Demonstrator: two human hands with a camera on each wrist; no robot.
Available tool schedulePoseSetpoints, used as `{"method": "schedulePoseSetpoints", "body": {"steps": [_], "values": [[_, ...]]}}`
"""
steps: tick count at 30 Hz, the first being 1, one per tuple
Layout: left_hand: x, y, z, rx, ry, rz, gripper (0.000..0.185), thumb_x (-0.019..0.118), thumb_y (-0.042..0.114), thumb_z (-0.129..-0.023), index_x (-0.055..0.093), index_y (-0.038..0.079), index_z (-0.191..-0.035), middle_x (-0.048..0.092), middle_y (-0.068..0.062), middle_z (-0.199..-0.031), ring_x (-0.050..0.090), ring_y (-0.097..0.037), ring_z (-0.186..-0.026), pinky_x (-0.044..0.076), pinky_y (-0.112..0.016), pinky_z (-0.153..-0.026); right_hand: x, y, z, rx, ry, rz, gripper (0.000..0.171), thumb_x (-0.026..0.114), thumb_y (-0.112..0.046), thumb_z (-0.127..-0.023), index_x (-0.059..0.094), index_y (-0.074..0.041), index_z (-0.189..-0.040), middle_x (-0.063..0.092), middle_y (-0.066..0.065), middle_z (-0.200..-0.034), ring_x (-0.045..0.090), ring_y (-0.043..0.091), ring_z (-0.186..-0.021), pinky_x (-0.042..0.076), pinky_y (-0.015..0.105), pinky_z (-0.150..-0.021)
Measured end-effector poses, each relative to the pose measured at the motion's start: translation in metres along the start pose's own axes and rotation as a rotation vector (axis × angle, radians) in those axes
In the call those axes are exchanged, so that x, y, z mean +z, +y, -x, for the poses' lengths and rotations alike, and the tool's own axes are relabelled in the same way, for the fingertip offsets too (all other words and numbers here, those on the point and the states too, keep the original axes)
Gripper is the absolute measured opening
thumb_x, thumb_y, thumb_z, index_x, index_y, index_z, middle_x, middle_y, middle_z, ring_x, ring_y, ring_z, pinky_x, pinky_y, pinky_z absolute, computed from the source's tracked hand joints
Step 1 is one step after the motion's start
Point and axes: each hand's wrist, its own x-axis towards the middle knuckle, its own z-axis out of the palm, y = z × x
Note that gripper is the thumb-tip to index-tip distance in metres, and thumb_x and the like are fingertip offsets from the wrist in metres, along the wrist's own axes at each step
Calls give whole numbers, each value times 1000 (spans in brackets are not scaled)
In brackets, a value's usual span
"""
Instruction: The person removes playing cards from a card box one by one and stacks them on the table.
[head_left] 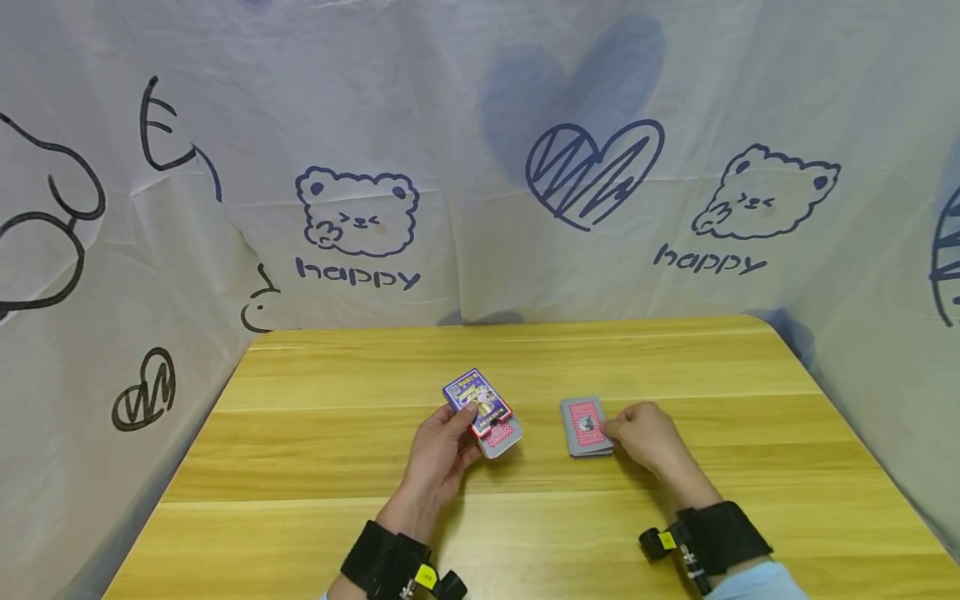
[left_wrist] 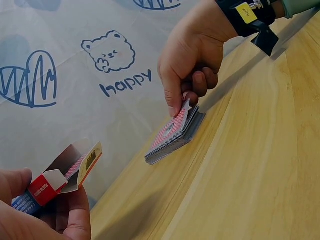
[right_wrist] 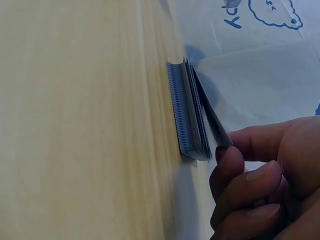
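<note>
A small blue, red and white card box [head_left: 476,400] lies in my left hand [head_left: 438,454], thumb on top and fingers beneath. Its flap end is open in the left wrist view, where a red-backed card [left_wrist: 75,166] shows inside the box [left_wrist: 47,187]. On the table to the right sits a deck of playing cards [head_left: 587,425] with red-patterned backs. My right hand [head_left: 647,435] pinches the top playing card [right_wrist: 212,112] by its edge between thumb and index finger. That card is tilted up off the deck [right_wrist: 182,110], one end still against it.
The wooden table [head_left: 315,467] spreads out around both hands. Behind it and at the sides hangs a white cloth [head_left: 480,250] with drawn bears, hearts and the word happy. Black straps with small cameras [head_left: 712,537] wrap both wrists.
</note>
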Motion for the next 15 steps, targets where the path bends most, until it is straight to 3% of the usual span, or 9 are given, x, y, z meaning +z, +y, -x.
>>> {"method": "schedulePoseSetpoints", "body": {"steps": [6,15], "values": [[0,0,-1,1,0,4,49,64,27,-108,54,4,-149,71,-14,-128,69,-18,-101,61,-28,-78,0,-1,2,-7,-3,34,45,68,-29,-99,52,-13,-61,38,-4,-56,35,13,-52,27,24,-49],[0,0,-1,0,0,2,48,64,27,-108,54,4,-149,70,-14,-129,69,-19,-102,61,-28,-79,2,1,2,-21,25,81,40,71,-28,-96,55,-11,-63,44,-3,-60,40,14,-56,30,26,-52]]}}
